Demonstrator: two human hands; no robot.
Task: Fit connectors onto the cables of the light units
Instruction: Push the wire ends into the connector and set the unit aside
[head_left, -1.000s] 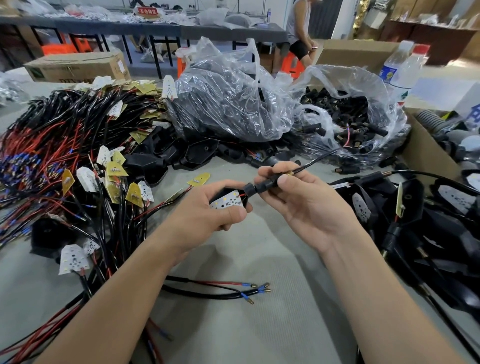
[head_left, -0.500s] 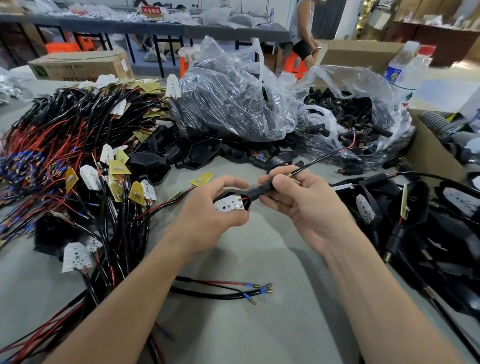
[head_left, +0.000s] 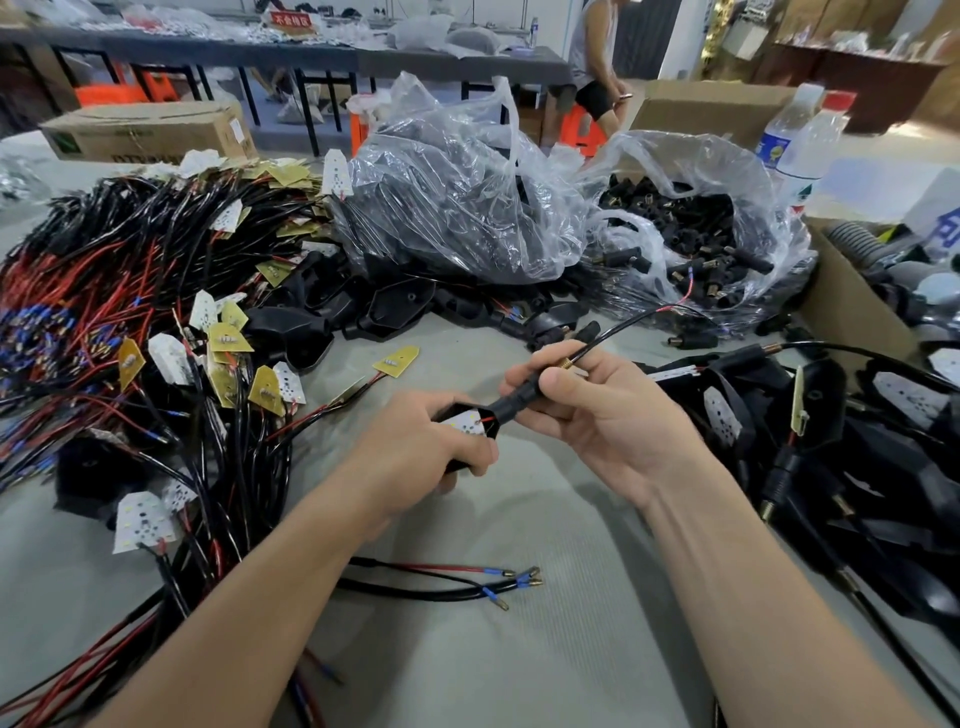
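Note:
My left hand (head_left: 415, 447) grips a black light unit (head_left: 470, 427) whose white LED board faces up. From the unit's end runs a black tubular connector (head_left: 519, 400), and my right hand (head_left: 597, 415) pinches it between thumb and fingers. A brass tip (head_left: 565, 365) shows above my thumb. The black cable (head_left: 623, 326) leaves it up and right, ending in a red wire (head_left: 683, 299). The hands nearly touch at the middle of the grey table (head_left: 545, 649).
A heap of red and black wired LED boards (head_left: 156, 322) fills the left. Black housings (head_left: 395, 306) and two clear bags (head_left: 457, 192) of parts lie behind. Finished units (head_left: 841, 431) pile at right by a cardboard box (head_left: 847, 306). Loose cables with blue terminals (head_left: 488, 584) lie near me.
The connector has slid down the cable against the light unit, and my right thumb now sits lower on it. Both hands stay at about the same spot.

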